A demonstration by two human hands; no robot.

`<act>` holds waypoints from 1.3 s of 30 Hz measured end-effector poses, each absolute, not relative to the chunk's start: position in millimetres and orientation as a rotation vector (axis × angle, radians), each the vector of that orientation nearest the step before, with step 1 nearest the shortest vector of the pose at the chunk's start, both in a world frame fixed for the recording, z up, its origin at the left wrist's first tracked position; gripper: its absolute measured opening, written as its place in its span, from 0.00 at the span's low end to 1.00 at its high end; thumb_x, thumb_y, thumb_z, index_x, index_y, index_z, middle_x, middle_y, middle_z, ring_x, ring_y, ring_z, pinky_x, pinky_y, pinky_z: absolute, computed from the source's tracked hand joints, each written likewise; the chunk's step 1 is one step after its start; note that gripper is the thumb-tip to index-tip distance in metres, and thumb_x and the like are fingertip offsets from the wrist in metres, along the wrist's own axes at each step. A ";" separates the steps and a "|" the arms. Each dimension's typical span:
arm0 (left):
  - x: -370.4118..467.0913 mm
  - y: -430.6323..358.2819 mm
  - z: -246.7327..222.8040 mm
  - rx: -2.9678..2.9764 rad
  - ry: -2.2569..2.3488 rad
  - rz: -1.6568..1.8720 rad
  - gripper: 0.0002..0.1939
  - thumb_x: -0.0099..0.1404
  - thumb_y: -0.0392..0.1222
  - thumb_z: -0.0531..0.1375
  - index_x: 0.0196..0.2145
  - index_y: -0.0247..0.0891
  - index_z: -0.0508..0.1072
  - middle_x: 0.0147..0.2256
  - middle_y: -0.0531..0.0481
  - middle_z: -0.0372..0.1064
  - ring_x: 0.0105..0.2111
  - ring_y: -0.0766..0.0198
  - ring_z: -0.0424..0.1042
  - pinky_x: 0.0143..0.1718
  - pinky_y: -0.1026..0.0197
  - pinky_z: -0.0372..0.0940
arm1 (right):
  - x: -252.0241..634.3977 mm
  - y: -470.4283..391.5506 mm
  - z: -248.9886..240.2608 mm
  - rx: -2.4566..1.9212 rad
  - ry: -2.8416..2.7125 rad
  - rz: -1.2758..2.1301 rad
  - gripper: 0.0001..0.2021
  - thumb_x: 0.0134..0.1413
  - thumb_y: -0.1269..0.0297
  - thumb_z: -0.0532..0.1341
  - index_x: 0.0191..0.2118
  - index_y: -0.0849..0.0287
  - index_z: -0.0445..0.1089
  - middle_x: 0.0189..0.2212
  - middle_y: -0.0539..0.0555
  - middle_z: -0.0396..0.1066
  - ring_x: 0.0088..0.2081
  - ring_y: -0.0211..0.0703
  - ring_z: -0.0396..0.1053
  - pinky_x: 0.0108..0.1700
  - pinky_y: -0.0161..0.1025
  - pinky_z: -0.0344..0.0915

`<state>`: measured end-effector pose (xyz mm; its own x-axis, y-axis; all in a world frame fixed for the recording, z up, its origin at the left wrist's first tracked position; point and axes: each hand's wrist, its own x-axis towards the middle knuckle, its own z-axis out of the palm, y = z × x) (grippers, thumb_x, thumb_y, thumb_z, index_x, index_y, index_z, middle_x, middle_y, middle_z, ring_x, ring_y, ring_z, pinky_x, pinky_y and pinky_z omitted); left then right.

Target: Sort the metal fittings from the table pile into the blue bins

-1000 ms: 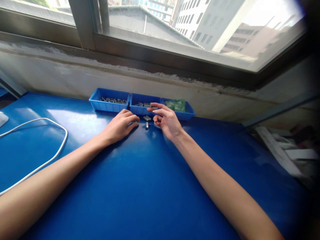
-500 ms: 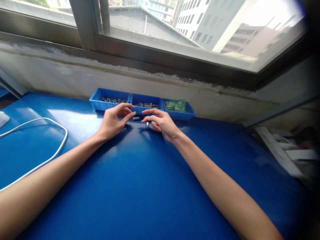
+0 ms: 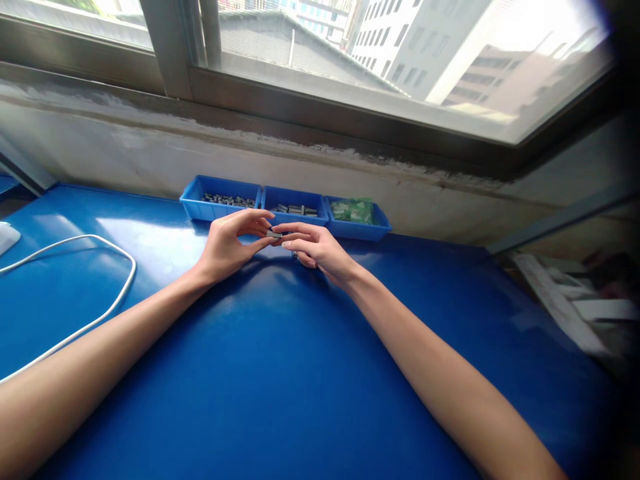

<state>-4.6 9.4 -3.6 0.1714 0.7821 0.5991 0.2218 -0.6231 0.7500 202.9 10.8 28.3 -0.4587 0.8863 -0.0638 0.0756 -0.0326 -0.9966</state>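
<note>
A small silvery metal piece (image 3: 273,234) sits between my two hands, just in front of the bins. My left hand (image 3: 233,241) has its thumb and fingertips closed about the piece from the left. From the right, the fingertips of my right hand (image 3: 323,250) meet the same piece, fingers bent and close together. Below the right fingers shows a second small metal part (image 3: 294,255), mostly hidden; whether it is held or resting on the table I cannot tell.
Behind my hands stand three blue bins: one with small metal parts (image 3: 229,200), one with metal bars (image 3: 297,210), one with green pieces (image 3: 354,211). A white cable (image 3: 131,267) curves over the blue table (image 3: 280,373) at left. A wall and window rise behind.
My hands have come together. The metal piece that lay visible between them is now at the fingertips of both. The second metal part is more covered by my right fingers.
</note>
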 end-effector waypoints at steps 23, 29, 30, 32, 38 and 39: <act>-2.6 14.0 -13.0 2.669 1.096 0.932 0.17 0.72 0.42 0.55 0.51 0.36 0.79 0.53 0.40 0.75 0.55 0.49 0.72 0.58 0.48 0.67 | 212.8 17.9 38.2 -1.013 -0.993 1.604 0.22 0.45 0.70 0.64 0.50 0.55 0.72 0.53 0.54 0.76 0.19 0.28 0.53 0.18 0.31 0.53; -4.4 15.1 -13.4 2.598 1.141 0.976 0.12 0.72 0.42 0.57 0.42 0.37 0.80 0.47 0.43 0.77 0.45 0.55 0.76 0.50 0.54 0.70 | 211.6 16.7 38.7 -1.006 -1.046 1.601 0.22 0.46 0.69 0.63 0.50 0.54 0.72 0.53 0.53 0.75 0.21 0.29 0.58 0.18 0.31 0.53; -4.6 15.1 -13.0 2.581 1.143 0.987 0.11 0.71 0.42 0.57 0.41 0.38 0.80 0.45 0.44 0.77 0.43 0.56 0.77 0.48 0.55 0.71 | 211.1 16.2 38.9 -1.006 -1.054 1.602 0.21 0.46 0.69 0.63 0.50 0.54 0.72 0.52 0.53 0.76 0.21 0.29 0.58 0.18 0.31 0.53; -4.8 15.0 -11.7 2.542 1.146 1.012 0.10 0.71 0.41 0.58 0.42 0.38 0.79 0.43 0.45 0.77 0.41 0.57 0.77 0.45 0.57 0.70 | 210.2 15.3 39.3 -0.996 -1.069 1.612 0.21 0.46 0.69 0.63 0.50 0.54 0.73 0.51 0.54 0.76 0.21 0.29 0.58 0.18 0.32 0.53; -4.9 13.9 -7.0 2.334 1.151 1.185 0.12 0.70 0.41 0.60 0.49 0.38 0.77 0.42 0.46 0.79 0.40 0.59 0.78 0.45 0.59 0.70 | 208.8 13.2 38.4 -0.968 -1.107 1.614 0.20 0.46 0.68 0.64 0.49 0.56 0.73 0.47 0.55 0.78 0.21 0.29 0.58 0.20 0.31 0.53; -5.1 13.9 -6.6 2.271 1.156 1.215 0.13 0.70 0.41 0.59 0.50 0.38 0.77 0.41 0.47 0.79 0.39 0.59 0.79 0.44 0.60 0.71 | 208.7 13.2 37.7 -0.969 -1.116 1.612 0.20 0.46 0.68 0.64 0.48 0.56 0.74 0.46 0.55 0.78 0.21 0.29 0.58 0.20 0.31 0.53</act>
<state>-5.1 13.9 -6.6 0.3119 0.7771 0.5467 0.5078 -0.6226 0.5954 208.7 13.2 37.7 -0.2683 0.9582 -0.0992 -0.2448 -0.1674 -0.9550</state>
